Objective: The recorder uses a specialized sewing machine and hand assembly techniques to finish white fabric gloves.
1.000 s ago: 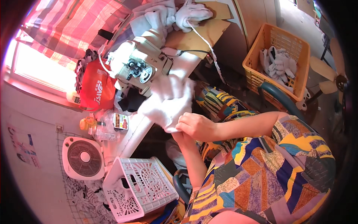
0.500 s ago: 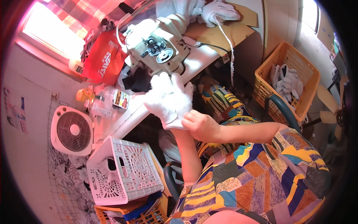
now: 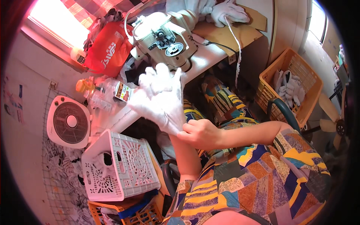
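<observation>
My left hand (image 3: 155, 88) is inside a fluffy white glove (image 3: 165, 110), its fingers spread upward in front of the sewing machine. With its fingers closed, my right hand (image 3: 202, 134) pinches the glove's cuff at my left wrist. The cuff is drawn out to the right there. Just beyond the glove stands the pale sewing machine (image 3: 183, 45), its round metal disc lit brightly. More white fluffy fabric pieces (image 3: 228, 13) lie at the back on brown cardboard, and a thin white strip (image 3: 237, 48) hangs down from them.
A red bag (image 3: 107, 52), plastic bottles (image 3: 107, 95) and a box fan (image 3: 70, 122) stand on the left. Below them sits a white plastic crate (image 3: 138, 163) on an orange one. At right, a yellow crate (image 3: 309, 80) holds gloves (image 3: 289, 88), beside a chair armrest (image 3: 284, 111).
The gloved left hand has moved slightly left and tilted. My right hand has shifted slightly left and down, still gripping the cuff, which is now stretched outward. The view has shifted a little.
</observation>
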Demonstrator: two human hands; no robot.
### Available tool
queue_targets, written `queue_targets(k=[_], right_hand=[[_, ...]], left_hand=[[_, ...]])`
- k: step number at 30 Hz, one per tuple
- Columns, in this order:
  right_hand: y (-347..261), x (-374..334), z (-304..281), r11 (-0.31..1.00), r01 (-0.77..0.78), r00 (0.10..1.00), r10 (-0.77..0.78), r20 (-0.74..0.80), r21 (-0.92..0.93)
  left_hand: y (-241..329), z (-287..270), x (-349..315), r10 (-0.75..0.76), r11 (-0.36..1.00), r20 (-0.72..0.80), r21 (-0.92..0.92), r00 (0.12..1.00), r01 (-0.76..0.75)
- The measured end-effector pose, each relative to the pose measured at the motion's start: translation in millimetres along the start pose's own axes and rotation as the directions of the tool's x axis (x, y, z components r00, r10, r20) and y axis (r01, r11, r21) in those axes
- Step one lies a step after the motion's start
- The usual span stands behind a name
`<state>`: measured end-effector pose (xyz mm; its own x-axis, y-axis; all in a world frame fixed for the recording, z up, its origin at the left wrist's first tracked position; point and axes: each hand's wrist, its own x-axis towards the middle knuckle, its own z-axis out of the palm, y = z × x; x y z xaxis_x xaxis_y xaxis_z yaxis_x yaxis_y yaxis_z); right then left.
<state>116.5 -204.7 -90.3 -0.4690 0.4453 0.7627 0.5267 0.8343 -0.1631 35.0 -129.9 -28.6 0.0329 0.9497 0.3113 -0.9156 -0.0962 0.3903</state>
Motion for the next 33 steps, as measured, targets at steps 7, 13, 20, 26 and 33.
queue_targets(k=[7,13,20,26,33], right_hand=[[15.0,0.9,-6.5,0.998,-0.043,0.997,0.045,-0.057,0.045],[34.6,0.9,-4.3,0.982,-0.166,0.873,0.19,-0.449,0.091],[27.1,8.1,-39.9,0.979,0.171,0.935,-0.196,-0.296,-0.111],[26.4,8.2,-51.6,0.994,0.029,0.959,-0.058,-0.278,-0.106],[12.0,6.2,-62.6,0.987,0.154,0.975,-0.147,-0.164,0.033]], left_hand=[[1.2,23.5,11.9,0.121,0.975,-0.08,0.195,0.989,-0.104],[-17.3,42.8,19.7,0.555,0.54,0.054,0.736,0.83,-0.409],[-19.9,0.3,-11.9,0.075,0.947,0.024,0.31,0.997,-0.079],[-30.8,-13.7,-32.3,-0.021,0.969,0.042,0.248,0.999,0.011],[-34.3,-11.8,-32.0,-0.04,0.964,0.074,0.264,0.996,0.019]])
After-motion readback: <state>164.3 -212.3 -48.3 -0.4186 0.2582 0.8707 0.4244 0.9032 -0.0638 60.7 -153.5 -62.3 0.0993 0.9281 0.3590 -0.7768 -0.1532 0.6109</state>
